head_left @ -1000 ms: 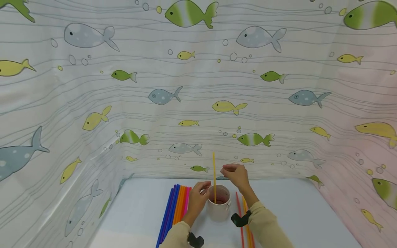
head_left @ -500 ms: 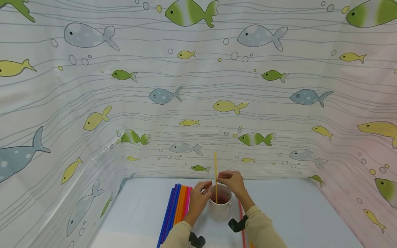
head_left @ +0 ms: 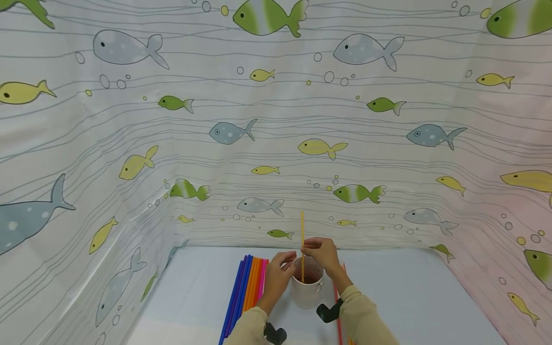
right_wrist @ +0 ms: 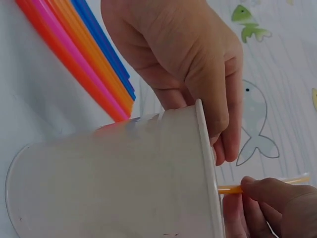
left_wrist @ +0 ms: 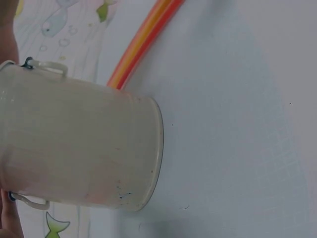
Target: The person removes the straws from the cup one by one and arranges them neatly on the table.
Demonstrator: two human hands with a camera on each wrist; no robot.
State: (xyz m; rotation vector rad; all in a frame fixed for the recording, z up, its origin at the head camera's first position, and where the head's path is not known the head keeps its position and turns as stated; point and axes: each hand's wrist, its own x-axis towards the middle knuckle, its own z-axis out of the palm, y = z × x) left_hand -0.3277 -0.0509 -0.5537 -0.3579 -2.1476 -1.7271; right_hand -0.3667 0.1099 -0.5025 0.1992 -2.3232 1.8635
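Observation:
A white pail (head_left: 306,296) with small side handles stands upright on the table, its inside stained reddish near the bottom. One yellow-orange straw (head_left: 303,227) rises steeply out of its mouth. My right hand (head_left: 323,252) pinches this straw between thumb and fingers just above the rim, as the right wrist view shows too. On the other side of the mouth, my left hand (head_left: 277,278) lies against the rim with its fingers loosely bent. Its thumb (right_wrist: 215,116) reaches past the rim edge in the right wrist view. The straw's lower end is hidden inside the pail.
Left of the pail lies a row of blue, purple, orange and pink straws (head_left: 247,287), partly behind the left forearm. A few red and yellow straws (left_wrist: 143,47) lie to its right, mostly covered by the right sleeve. A fish-patterned curtain (head_left: 276,120) surrounds the white table (head_left: 409,287).
My right hand, apart from the straw a second ago, has come down and left and now pinches it. The left hand stays at the rim. The view shifts slightly.

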